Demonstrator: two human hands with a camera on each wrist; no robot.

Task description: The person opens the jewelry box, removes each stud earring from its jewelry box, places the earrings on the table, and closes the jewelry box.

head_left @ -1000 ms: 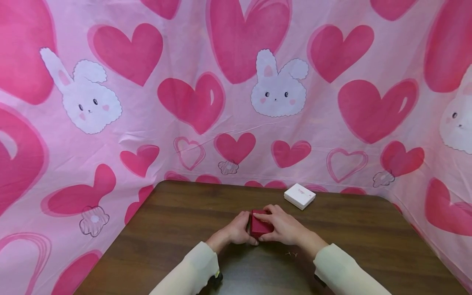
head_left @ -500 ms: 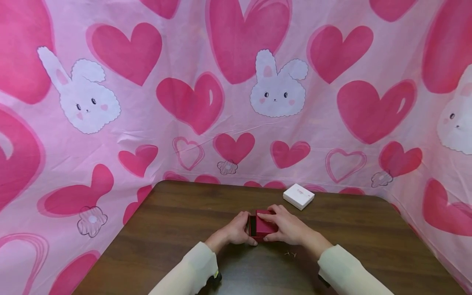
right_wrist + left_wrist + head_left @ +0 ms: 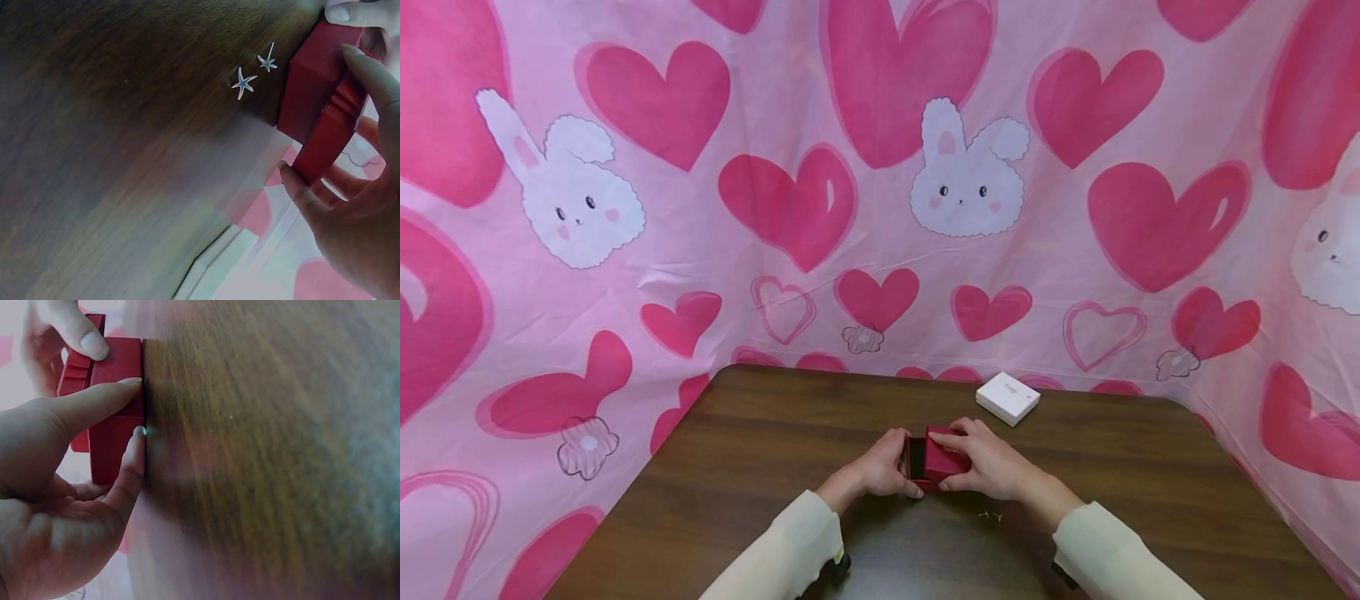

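A small red jewelry box stands on the wooden table between both hands. Its base (image 3: 112, 453) sits on the tabletop, and my left hand (image 3: 883, 467) grips it by the sides with thumb and fingers. My right hand (image 3: 988, 465) holds the red lid (image 3: 947, 461) across its sides. The lid lies over the right part of the base, shifted right, so a strip of the black interior (image 3: 917, 460) shows on the left. Close in front of the box lie two starfish-shaped earrings, one flat starfish (image 3: 243, 83) and another starfish (image 3: 267, 64) with its post sticking out.
A white flat box (image 3: 1008, 398) with pink lettering lies at the back right of the brown table (image 3: 775, 417). A pink curtain (image 3: 880, 242) with hearts and rabbits hangs around the table's back and sides.
The lid has slid right with my right hand, from almost covering the base to uncovering its left part. My left hand has stayed on the base.
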